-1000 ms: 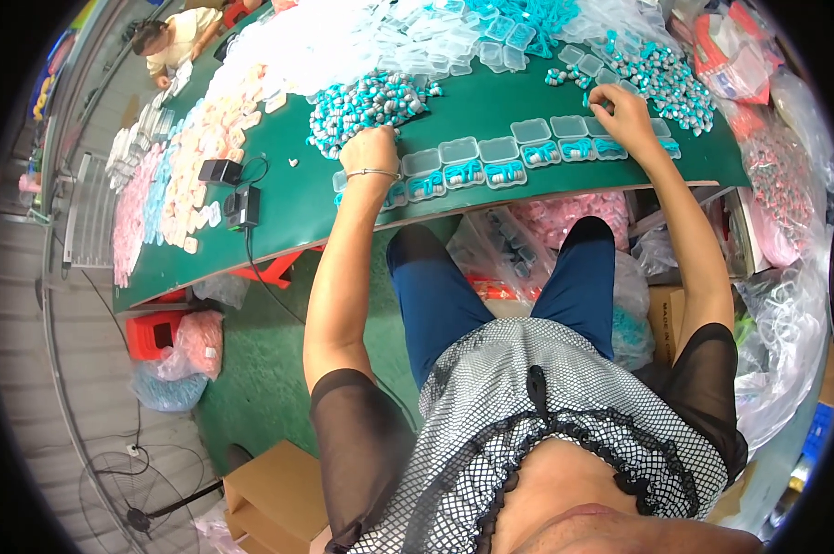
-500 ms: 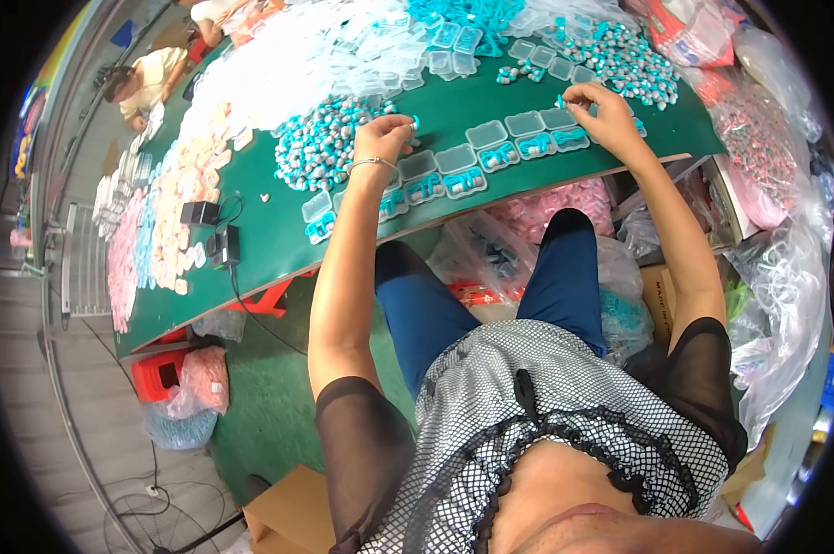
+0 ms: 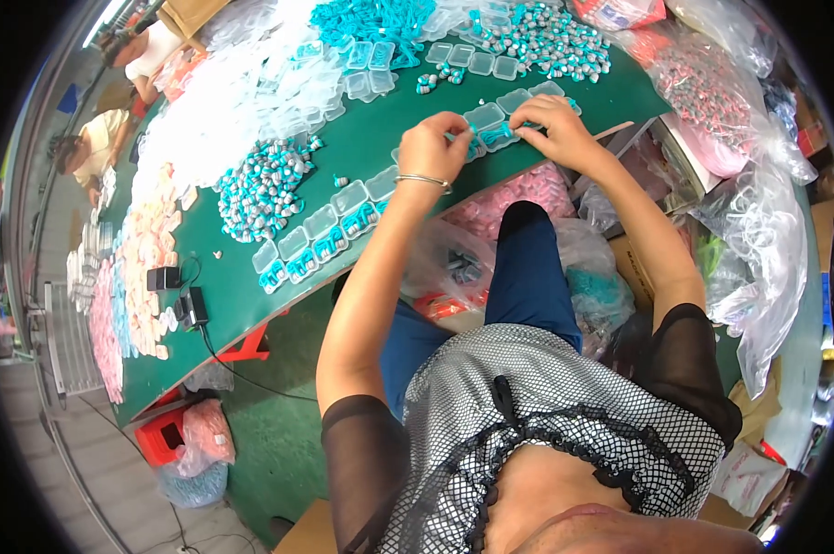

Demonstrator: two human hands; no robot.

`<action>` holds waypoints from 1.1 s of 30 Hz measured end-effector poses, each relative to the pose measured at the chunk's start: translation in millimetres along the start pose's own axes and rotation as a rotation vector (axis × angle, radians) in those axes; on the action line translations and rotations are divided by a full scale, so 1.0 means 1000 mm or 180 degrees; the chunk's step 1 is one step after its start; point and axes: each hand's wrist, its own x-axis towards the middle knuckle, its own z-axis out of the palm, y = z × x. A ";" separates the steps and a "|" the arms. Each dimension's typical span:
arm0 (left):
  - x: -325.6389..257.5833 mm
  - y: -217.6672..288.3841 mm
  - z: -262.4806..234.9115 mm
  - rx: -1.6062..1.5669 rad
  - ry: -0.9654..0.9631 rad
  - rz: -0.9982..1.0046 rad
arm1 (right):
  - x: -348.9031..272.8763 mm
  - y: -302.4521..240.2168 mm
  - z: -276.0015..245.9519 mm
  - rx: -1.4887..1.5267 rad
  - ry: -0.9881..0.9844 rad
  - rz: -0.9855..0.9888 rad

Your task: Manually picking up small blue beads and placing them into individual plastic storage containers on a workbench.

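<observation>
Two hands [image 3: 432, 148], two co-workers [image 3: 101, 143], two black blocks [image 3: 164, 279], one bracelet [image 3: 423, 179]

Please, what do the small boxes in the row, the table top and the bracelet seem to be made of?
Small boxes: probably stiff plastic, smooth and slightly cloudy; green shows through their open lids.
Table top: smooth and green with a soft sheen, perhaps rubber or vinyl; I cannot tell which.
Bracelet: likely polished metal, given its silvery shine.
</observation>
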 end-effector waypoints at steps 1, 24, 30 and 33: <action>0.000 0.002 0.007 0.0003 -0.0005 -0.0001 | -0.001 -0.002 0.002 -0.0104 -0.0079 0.0010; -0.002 0.005 0.043 0.1712 0.0262 0.1031 | -0.007 0.003 0.014 -0.0558 -0.0019 0.0074; 0.009 0.010 0.048 0.2213 -0.0240 0.1201 | -0.007 0.002 0.013 -0.0564 -0.0106 0.0083; 0.016 0.017 0.047 0.2434 -0.0527 0.1109 | -0.005 0.000 0.012 -0.0537 -0.0082 0.0057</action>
